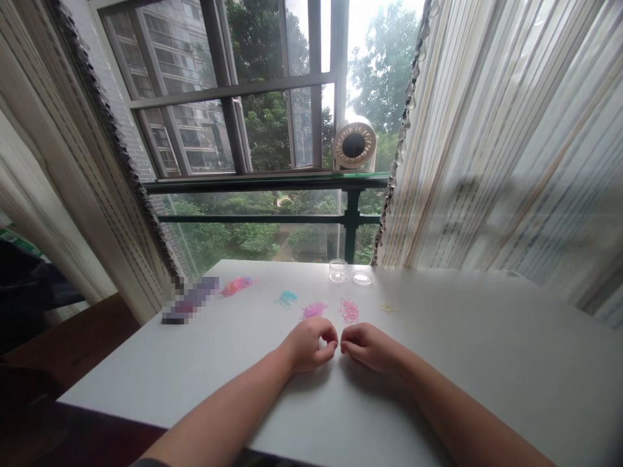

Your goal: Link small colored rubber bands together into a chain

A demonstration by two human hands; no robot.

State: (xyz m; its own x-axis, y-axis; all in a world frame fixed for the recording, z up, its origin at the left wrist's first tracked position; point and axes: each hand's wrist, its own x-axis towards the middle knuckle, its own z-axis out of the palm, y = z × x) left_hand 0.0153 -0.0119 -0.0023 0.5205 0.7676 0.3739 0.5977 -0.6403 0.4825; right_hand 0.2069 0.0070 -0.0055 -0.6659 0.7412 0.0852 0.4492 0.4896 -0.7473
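Observation:
My left hand (311, 344) and my right hand (370, 346) nearly meet over the white table (219, 376). Thumb and fingertips are pinched together on each; whatever they hold is too small to make out. Just beyond my left hand lies a purple-pink pile (314, 310) of small strands or bands. A pink-red pile (349, 310) sits beyond the gap between the hands. Farther left are a blue pile (287, 298) and a mixed pink-orange pile (237, 286). A few yellowish pieces (386, 307) lie to the right.
A clear round container (338, 271) and a clear shallow lid or dish (361, 278) stand near the table's far edge. At the left edge is a pixelated dark object (191, 301). A white fan (354, 145) sits by the window, between curtains.

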